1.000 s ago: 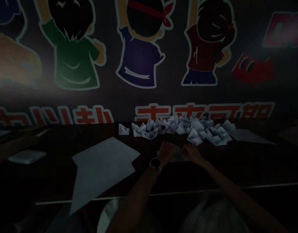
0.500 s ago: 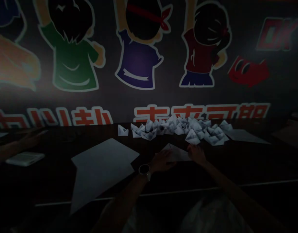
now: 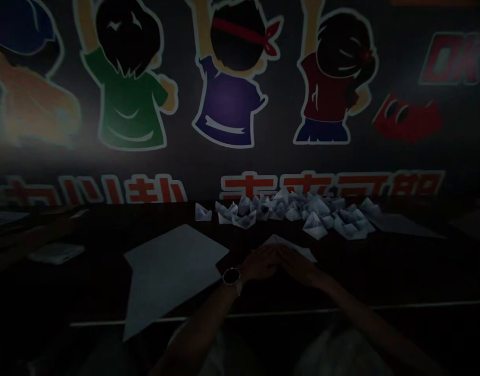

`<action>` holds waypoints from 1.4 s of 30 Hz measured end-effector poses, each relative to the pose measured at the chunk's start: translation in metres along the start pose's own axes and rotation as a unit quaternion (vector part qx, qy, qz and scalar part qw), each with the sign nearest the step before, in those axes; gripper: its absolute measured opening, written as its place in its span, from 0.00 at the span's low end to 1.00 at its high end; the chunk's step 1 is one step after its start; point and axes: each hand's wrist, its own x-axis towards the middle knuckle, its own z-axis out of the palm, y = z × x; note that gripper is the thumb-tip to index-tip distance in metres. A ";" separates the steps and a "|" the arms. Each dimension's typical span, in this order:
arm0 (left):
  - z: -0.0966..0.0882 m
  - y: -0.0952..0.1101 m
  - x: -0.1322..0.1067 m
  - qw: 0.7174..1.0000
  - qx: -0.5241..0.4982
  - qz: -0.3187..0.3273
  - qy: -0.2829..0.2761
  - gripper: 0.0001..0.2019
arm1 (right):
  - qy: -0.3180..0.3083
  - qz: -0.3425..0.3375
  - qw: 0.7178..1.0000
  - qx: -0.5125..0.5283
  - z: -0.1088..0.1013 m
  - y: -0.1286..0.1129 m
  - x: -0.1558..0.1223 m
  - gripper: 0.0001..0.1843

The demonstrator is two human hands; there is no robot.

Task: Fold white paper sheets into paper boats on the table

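Observation:
A partly folded white paper (image 3: 302, 250) lies on the dark table, its pointed top away from me. My left hand (image 3: 262, 261), with a round watch (image 3: 231, 276) at the wrist, rests flat over the paper's left part. Beside it my right hand (image 3: 297, 263) lies flat on the paper's middle, the fingertips of both hands meeting near its centre line. The fingers look stretched out, though the scene is very dark. Just beyond the hands sits a pile of folded paper boats (image 3: 279, 209).
White sheets (image 3: 169, 266) lie at the left, one corner hanging over the table's front edge (image 3: 263, 315). Another sheet (image 3: 412, 225) is right of the boats. At the far left are a pale flat object (image 3: 57, 253) and another person's dim arm (image 3: 40, 235). A painted wall (image 3: 177, 162) rises behind.
My right hand has moved left from the paper's right corner to its middle, beside my left hand. The left hand stays on the paper. The view has shifted slightly.

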 end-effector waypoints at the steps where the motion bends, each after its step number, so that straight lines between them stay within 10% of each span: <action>1: -0.001 -0.001 -0.002 1.000 0.005 0.001 -0.008 0.26 | -0.006 0.010 1.000 0.010 -0.002 0.000 -0.003 0.28; 10: -0.036 -0.022 -0.047 0.995 -0.005 -0.050 -0.085 0.34 | -0.026 0.169 0.985 -0.006 -0.031 0.018 -0.043 0.43; 18: -0.057 0.016 -0.083 0.997 0.031 -0.018 -0.071 0.34 | -0.033 0.184 0.981 -0.050 -0.036 0.016 -0.051 0.44; 30: 0.009 0.063 -0.116 0.945 0.105 0.053 0.305 0.14 | -0.040 0.112 0.993 -0.017 -0.053 -0.010 -0.070 0.43; 36: -0.041 0.079 -0.085 0.946 0.147 0.090 0.273 0.09 | -0.038 -0.025 0.992 0.120 -0.092 -0.066 -0.062 0.47; 42: -0.101 0.084 -0.033 0.952 0.163 0.071 0.251 0.16 | 0.201 0.130 0.953 0.186 -0.118 -0.074 -0.022 0.15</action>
